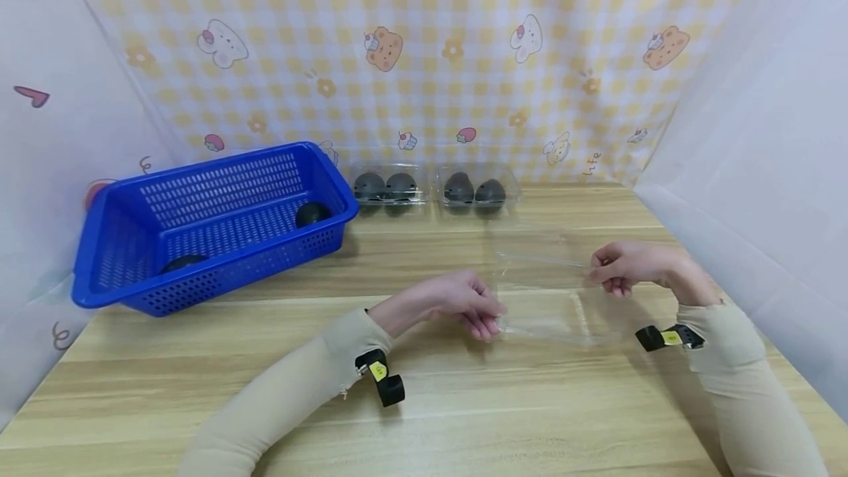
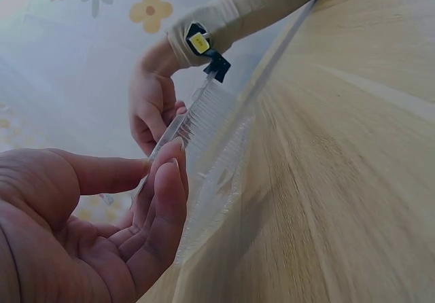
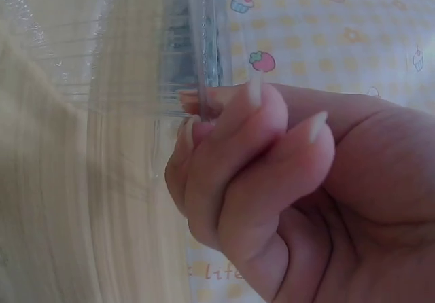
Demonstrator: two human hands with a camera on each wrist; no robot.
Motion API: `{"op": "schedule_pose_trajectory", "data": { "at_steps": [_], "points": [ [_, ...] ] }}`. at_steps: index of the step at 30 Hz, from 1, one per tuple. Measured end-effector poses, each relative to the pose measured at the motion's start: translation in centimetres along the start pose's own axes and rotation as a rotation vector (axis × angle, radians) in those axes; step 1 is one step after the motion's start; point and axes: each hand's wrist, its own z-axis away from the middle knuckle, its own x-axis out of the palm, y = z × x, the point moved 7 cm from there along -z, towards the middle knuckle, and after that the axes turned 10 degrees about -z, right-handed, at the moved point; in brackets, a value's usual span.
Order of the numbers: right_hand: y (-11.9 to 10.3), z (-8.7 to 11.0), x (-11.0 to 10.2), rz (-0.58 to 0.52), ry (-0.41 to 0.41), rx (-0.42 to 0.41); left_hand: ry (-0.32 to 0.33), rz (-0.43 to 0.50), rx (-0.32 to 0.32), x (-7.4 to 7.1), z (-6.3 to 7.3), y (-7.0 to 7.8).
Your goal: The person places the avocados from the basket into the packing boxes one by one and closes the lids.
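A clear plastic clamshell box (image 1: 546, 315) is held low over the right part of the wooden table, its lid standing open toward the back. My left hand (image 1: 467, 305) pinches the box's left edge between thumb and fingers. On the opposite side, my right hand (image 1: 626, 268) grips the rim with curled fingers. The left wrist view shows the ribbed wall of the clear box (image 2: 214, 147) between both hands. In the right wrist view, the plastic edge (image 3: 202, 51) runs into the right fingertips. No fruit shows inside this box.
A blue perforated basket (image 1: 245, 256) at the left holds two dark, avocado-like fruits (image 1: 313, 214). Along the back curtain stand two clear boxes, a left one (image 1: 424, 186) and a right one (image 1: 511, 186), each with two dark fruits. White cloth walls (image 1: 762, 131) flank the table.
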Motion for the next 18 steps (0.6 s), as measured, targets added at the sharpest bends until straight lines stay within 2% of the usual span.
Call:
{"op": "schedule_pose_trajectory", "data": {
  "at_steps": [11, 18],
  "points": [
    [-0.7, -1.5, 1.4, -0.111, -0.046, -0.101, 0.004, 0.000, 0.007, -0.9, 1.6, -1.0],
    [-1.1, -2.9, 2.4, -0.184, -0.068, -0.193, 0.047, 0.010, -0.006, -2.3, 3.1, -1.9]
  ]
}}
